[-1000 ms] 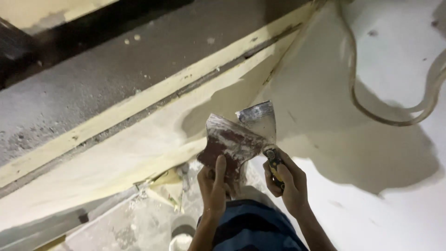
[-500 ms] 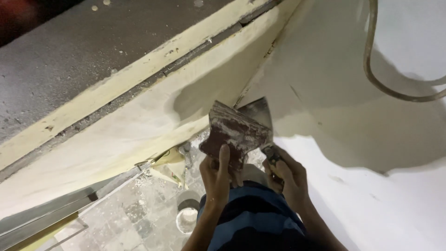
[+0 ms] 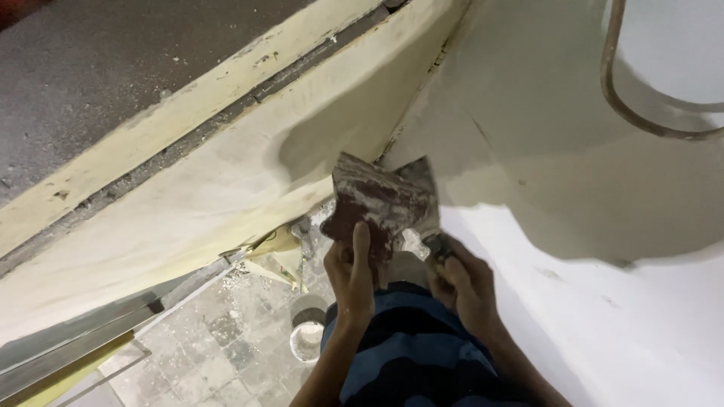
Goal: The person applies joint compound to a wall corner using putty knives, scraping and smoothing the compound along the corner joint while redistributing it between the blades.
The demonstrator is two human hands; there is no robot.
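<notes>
1. The left hand (image 3: 354, 275) is gripping a flat rusty plate (image 3: 369, 207) smeared with putty, thumb pressed on it.
2. The right hand (image 3: 464, 283) is closing around the handle of a putty knife (image 3: 418, 200), its blade touching the plate.
3. This looks like scraping putty together; spreading it on the white wall (image 3: 603, 301) probably needs a loaded blade.

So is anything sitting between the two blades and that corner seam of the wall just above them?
Nothing visible does. The left hand holds the plaster-caked board and the right hand holds the putty knife behind it, both raised just below the corner seam. The looped hose hangs off to the right, away from the seam.
</notes>
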